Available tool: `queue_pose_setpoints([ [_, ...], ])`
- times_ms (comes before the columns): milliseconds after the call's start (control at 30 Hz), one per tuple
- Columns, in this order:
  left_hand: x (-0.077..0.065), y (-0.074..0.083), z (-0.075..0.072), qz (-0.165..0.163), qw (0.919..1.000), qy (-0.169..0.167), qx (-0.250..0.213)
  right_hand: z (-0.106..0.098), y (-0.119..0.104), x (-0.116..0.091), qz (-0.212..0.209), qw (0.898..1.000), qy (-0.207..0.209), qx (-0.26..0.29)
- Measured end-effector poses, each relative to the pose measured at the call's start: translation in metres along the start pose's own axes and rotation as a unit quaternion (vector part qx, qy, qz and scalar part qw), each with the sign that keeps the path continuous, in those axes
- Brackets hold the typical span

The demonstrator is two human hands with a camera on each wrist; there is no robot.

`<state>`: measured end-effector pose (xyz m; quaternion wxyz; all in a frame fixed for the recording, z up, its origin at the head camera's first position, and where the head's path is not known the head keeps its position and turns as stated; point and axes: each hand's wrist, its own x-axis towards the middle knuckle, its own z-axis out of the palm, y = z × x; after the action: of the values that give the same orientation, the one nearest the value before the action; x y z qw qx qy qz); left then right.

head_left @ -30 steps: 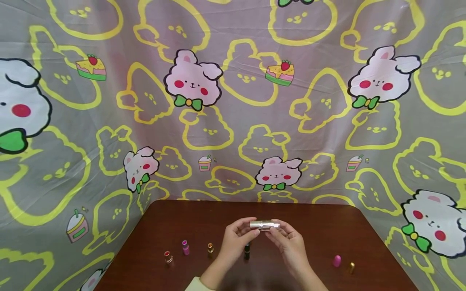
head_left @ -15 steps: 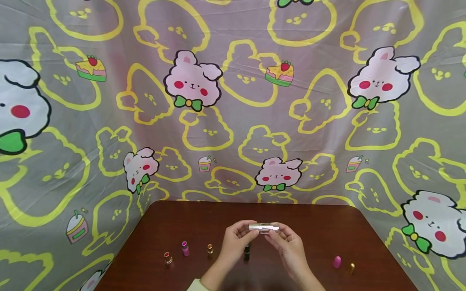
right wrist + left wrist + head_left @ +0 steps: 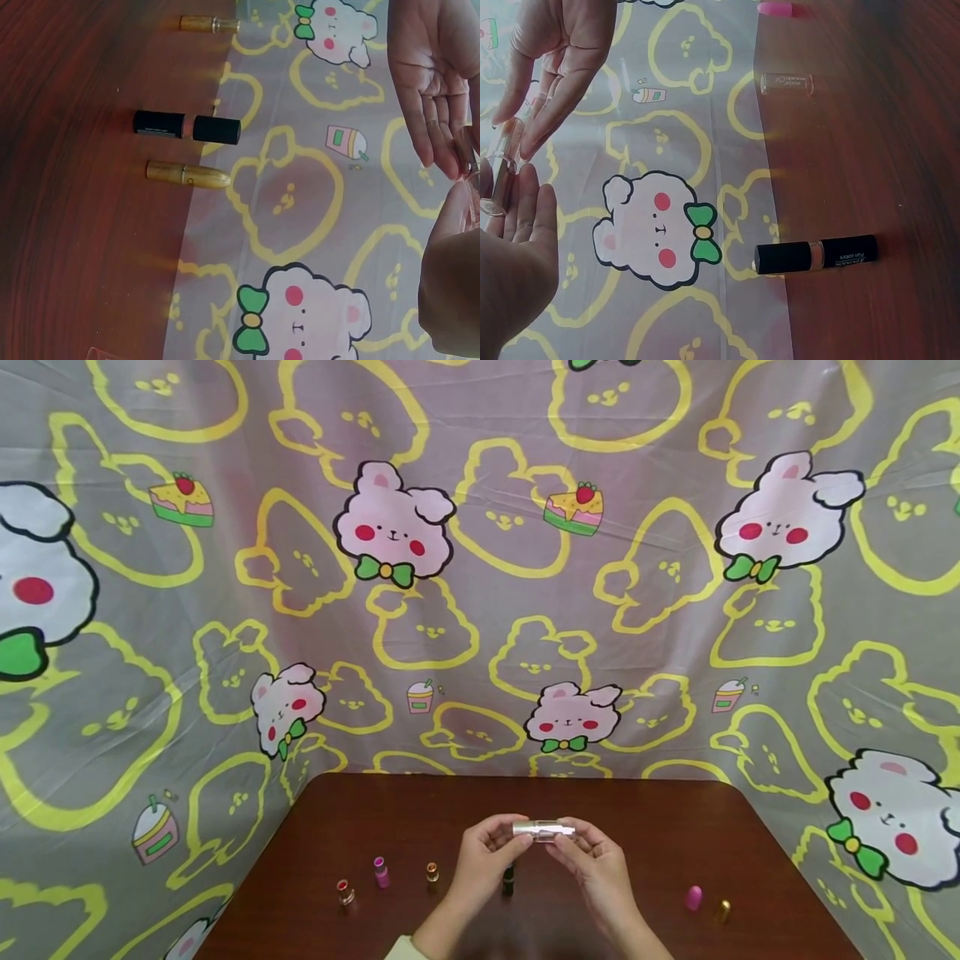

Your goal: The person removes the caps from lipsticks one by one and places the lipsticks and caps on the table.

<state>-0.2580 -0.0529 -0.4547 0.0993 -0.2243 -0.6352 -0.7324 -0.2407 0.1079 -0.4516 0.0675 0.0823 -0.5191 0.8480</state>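
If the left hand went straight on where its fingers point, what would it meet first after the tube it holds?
Probably the right hand, holding the other end of the tube; exact depth is unclear.

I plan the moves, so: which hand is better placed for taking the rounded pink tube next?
Probably the right hand: it is nearer the rounded pink tube, though it and the left hand hold the silvery tube.

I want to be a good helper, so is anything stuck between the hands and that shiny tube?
No, nothing visible is in the way. The left hand holds one end of the shiny tube, and the right hand holds the other. The black tube stands on the table below, out of the way.
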Motion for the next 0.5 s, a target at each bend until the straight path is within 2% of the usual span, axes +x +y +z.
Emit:
queue_pose_setpoints([
  [133, 0.000, -0.001, -0.004, 0.002, 1.0000, 0.003, -0.005, -0.003, -0.002, 0.001, -0.012, 1.000, -0.008, 0.002],
  [267, 0.000, -0.001, -0.015, -0.003, 0.9997, 0.023, -0.010, -0.012, -0.007, 0.003, -0.035, 0.999, -0.010, 0.002],
  [500, -0.002, 0.003, -0.027, -0.016, 0.9987, 0.038, -0.030, -0.023, -0.014, 0.006, -0.048, 0.998, 0.028, -0.017],
])
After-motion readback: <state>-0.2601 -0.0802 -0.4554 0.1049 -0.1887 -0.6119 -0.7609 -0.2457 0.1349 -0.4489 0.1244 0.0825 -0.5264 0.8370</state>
